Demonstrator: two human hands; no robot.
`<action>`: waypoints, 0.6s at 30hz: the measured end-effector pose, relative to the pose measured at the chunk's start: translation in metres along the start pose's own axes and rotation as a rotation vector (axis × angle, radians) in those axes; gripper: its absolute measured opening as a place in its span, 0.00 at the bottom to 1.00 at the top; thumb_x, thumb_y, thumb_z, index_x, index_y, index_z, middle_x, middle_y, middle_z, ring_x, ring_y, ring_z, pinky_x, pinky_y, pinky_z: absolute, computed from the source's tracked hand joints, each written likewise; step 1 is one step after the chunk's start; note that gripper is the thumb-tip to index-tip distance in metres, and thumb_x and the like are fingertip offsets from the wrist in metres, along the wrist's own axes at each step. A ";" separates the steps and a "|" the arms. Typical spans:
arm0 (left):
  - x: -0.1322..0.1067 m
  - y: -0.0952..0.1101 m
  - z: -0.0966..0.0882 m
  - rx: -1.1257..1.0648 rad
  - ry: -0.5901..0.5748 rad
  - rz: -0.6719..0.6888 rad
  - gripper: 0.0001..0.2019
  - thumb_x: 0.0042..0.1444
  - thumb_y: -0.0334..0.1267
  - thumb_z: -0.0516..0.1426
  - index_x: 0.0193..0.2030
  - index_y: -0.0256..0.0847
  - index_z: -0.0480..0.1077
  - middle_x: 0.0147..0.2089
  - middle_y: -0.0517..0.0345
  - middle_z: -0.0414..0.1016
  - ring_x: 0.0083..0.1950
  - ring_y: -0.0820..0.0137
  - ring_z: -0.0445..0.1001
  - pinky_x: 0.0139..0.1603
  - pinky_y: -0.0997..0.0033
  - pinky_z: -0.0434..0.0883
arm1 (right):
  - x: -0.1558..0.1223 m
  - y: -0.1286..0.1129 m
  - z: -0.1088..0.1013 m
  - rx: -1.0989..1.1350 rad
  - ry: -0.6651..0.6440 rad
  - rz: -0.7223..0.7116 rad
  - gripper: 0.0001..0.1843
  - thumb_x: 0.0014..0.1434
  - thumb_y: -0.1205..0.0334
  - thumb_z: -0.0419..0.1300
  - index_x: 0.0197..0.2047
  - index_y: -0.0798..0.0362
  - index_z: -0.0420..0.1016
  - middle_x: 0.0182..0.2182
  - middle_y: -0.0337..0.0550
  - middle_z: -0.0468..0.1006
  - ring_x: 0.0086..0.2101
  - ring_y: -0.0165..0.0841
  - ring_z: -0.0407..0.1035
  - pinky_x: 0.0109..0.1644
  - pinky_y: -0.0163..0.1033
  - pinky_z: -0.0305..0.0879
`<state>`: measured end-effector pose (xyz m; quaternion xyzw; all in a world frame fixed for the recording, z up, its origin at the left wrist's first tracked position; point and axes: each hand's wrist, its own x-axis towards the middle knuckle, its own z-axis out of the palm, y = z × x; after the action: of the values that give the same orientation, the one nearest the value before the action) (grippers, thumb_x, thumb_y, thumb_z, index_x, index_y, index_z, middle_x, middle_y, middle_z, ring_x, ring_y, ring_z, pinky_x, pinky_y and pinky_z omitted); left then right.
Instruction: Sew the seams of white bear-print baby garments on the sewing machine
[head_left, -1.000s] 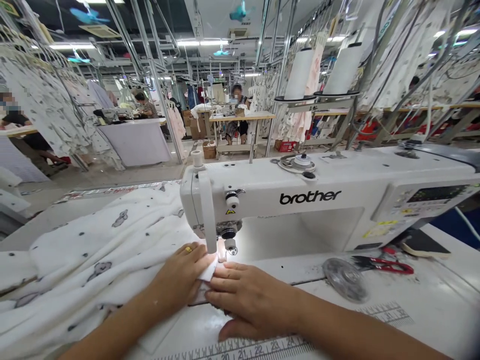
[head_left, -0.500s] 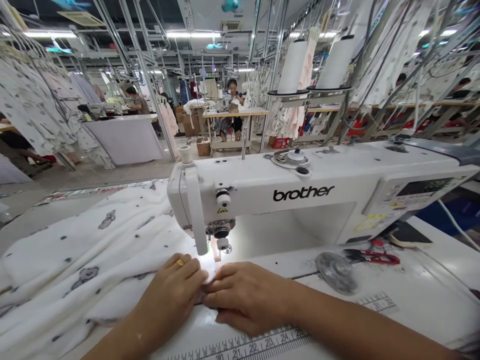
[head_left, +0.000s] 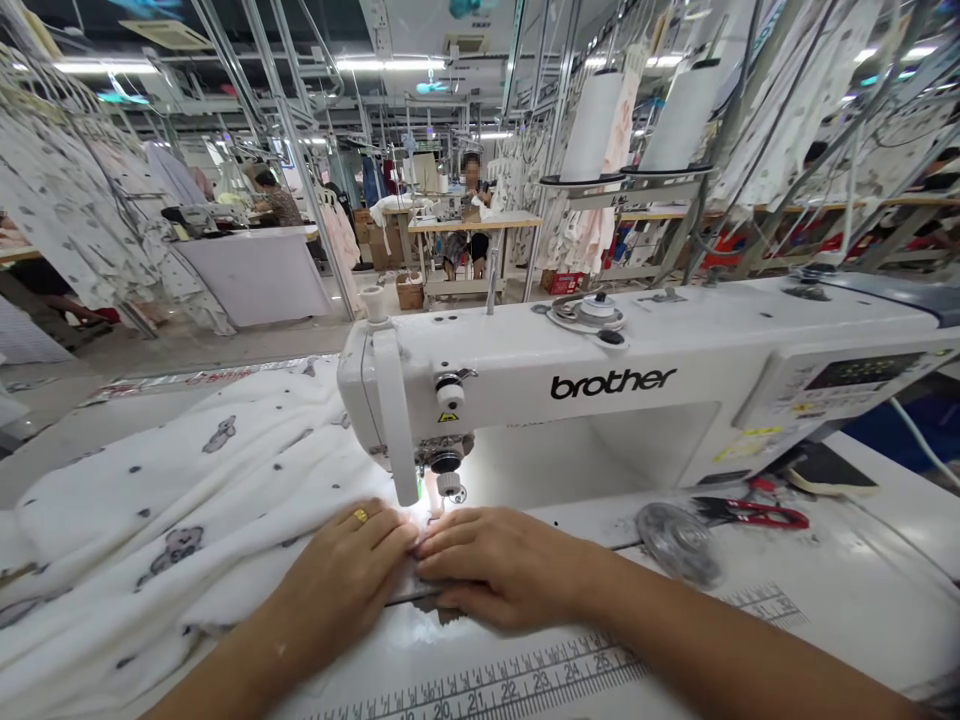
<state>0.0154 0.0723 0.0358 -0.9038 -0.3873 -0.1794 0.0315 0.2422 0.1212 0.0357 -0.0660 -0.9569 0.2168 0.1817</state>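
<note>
The white desk (head_left: pixel 825 600) carries a white Brother sewing machine (head_left: pixel 637 380), its arm running from 9 to 3 o'clock, and a white bear-print fabric (head_left: pixel 187 500) that spreads from 8 o'clock up to the needle (head_left: pixel 439 497), its long axis about 8 to 2 with its near edge pointing at the needle. The left hand (head_left: pixel 349 580) and right hand (head_left: pixel 499 565) lie side by side at 6 o'clock of the needle, fingertips meeting, each grip wide and flat on the fabric edge, clasping nothing. At 3 o'clock lie a metal disc (head_left: pixel 675 540) and red scissors (head_left: pixel 757 514)
</note>
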 end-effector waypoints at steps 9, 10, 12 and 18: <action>-0.002 -0.004 -0.001 0.035 0.137 0.063 0.11 0.67 0.30 0.47 0.44 0.38 0.70 0.40 0.54 0.76 0.40 0.65 0.71 0.41 0.64 0.69 | 0.001 0.002 -0.006 -0.124 0.003 0.153 0.09 0.68 0.63 0.54 0.47 0.56 0.73 0.42 0.46 0.73 0.43 0.33 0.65 0.55 0.41 0.60; -0.002 -0.004 0.000 0.032 0.143 0.069 0.11 0.67 0.29 0.47 0.44 0.38 0.71 0.41 0.54 0.76 0.41 0.65 0.71 0.41 0.64 0.68 | 0.001 0.001 -0.006 -0.125 0.000 0.157 0.09 0.68 0.63 0.54 0.47 0.55 0.73 0.41 0.45 0.73 0.42 0.33 0.65 0.55 0.41 0.60; -0.002 -0.003 0.001 0.031 0.136 0.085 0.11 0.67 0.29 0.47 0.44 0.37 0.71 0.42 0.54 0.75 0.41 0.65 0.71 0.41 0.63 0.68 | 0.002 0.001 -0.007 -0.124 -0.010 0.154 0.08 0.68 0.63 0.55 0.46 0.55 0.73 0.40 0.45 0.73 0.41 0.33 0.65 0.55 0.41 0.59; -0.001 -0.002 0.004 0.100 0.138 0.151 0.14 0.68 0.27 0.45 0.44 0.34 0.71 0.34 0.53 0.73 0.36 0.65 0.69 0.35 0.63 0.69 | 0.003 0.000 -0.013 -0.160 -0.014 0.144 0.07 0.68 0.61 0.56 0.43 0.53 0.74 0.40 0.41 0.73 0.41 0.32 0.63 0.53 0.38 0.57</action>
<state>0.0149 0.0740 0.0317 -0.9133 -0.3233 -0.2188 0.1163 0.2441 0.1264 0.0474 -0.1476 -0.9651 0.1526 0.1530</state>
